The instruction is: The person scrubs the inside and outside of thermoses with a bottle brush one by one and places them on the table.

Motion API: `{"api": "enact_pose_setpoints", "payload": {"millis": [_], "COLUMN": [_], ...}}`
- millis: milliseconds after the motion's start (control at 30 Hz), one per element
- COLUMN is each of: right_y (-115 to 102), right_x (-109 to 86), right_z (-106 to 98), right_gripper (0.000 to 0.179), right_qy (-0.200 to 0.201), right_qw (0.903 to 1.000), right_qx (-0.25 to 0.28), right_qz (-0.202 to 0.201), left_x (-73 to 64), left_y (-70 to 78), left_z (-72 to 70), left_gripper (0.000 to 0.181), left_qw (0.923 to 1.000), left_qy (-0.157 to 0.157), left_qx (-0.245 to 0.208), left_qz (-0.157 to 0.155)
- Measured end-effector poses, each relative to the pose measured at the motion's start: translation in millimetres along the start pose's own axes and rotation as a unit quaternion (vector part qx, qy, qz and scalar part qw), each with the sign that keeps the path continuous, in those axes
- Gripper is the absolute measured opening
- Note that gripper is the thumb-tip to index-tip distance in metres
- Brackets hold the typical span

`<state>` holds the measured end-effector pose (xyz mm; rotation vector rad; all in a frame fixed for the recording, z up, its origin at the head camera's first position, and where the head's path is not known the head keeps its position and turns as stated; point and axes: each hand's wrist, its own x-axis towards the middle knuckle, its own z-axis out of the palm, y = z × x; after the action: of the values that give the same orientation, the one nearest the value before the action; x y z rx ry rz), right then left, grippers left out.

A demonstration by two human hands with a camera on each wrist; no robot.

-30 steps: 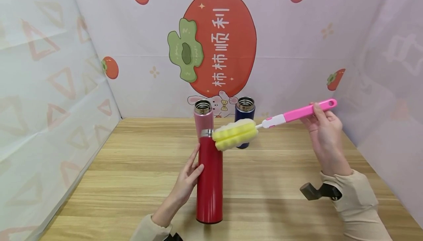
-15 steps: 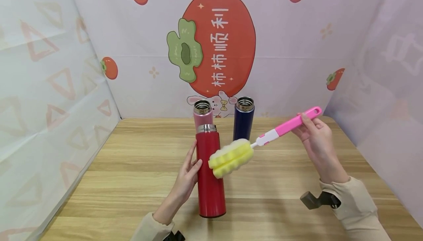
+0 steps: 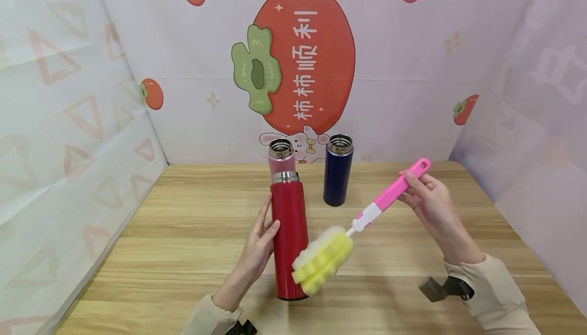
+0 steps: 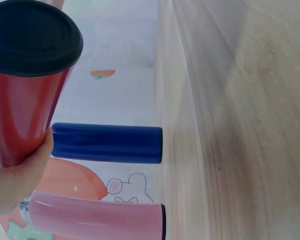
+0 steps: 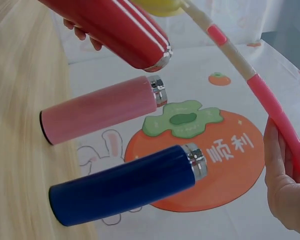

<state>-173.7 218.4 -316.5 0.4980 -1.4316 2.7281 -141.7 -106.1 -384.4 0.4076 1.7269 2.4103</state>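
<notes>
My left hand [image 3: 257, 248] grips a lidless red thermos [image 3: 288, 223] by its side. The thermos is near upright, its steel mouth up. In the left wrist view its black base [image 4: 32, 40] is raised off the table. My right hand [image 3: 433, 210] pinches the pink handle of a bottle brush [image 3: 392, 193] near its end. The brush slants down to the left, and its yellow and white sponge head [image 3: 323, 261] overlaps the lower part of the red thermos in the head view. Whether the sponge touches the thermos, I cannot tell.
Behind the red thermos stands a pink thermos [image 3: 282, 164], partly hidden in the head view. A dark blue thermos [image 3: 338, 174] stands to its right. Both are lidless. The wooden table [image 3: 183, 253] is bordered by printed cloth walls [image 3: 403, 70] at the back and sides.
The brush has swung down from the red thermos's mouth toward its base, its handle now steeper. My right hand has moved left and down. The red thermos has shifted slightly.
</notes>
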Motion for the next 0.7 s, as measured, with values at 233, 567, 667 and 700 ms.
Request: {"api": "enact_pose_setpoints", "payload": {"millis": [233,567,667,700], "right_y": [5.7,8.1,5.4,4.2], "right_x": [-3.8,-2.7,0.6,1.7], "right_z": [1.1,5.8,6.8,6.7], "right_gripper": [0.029,0.026,0.024,0.023], "right_qy": [-0.041,-0.038,-0.007,0.003], "right_qw": [0.9981,0.9969,0.9992,0.9995], "right_qx": [-0.046,-0.069,-0.039,-0.029], "right_qz": [0.007,0.005,-0.005,-0.008], "left_x": [0.1,-1.8,-3.0,-3.4], "left_y": [0.5,-0.1,-1.4,-1.9], "left_z": [-0.3,-0.5,-0.7,-0.9], "left_gripper": [0.06,0.061,0.06,0.059], "left_qw": [1.0,1.0,1.0,0.9999], "left_qy": [0.001,-0.001,-0.007,-0.01], "left_qx": [0.0,0.001,0.006,0.008], "left_qz": [0.005,0.002,-0.003,-0.004]}}
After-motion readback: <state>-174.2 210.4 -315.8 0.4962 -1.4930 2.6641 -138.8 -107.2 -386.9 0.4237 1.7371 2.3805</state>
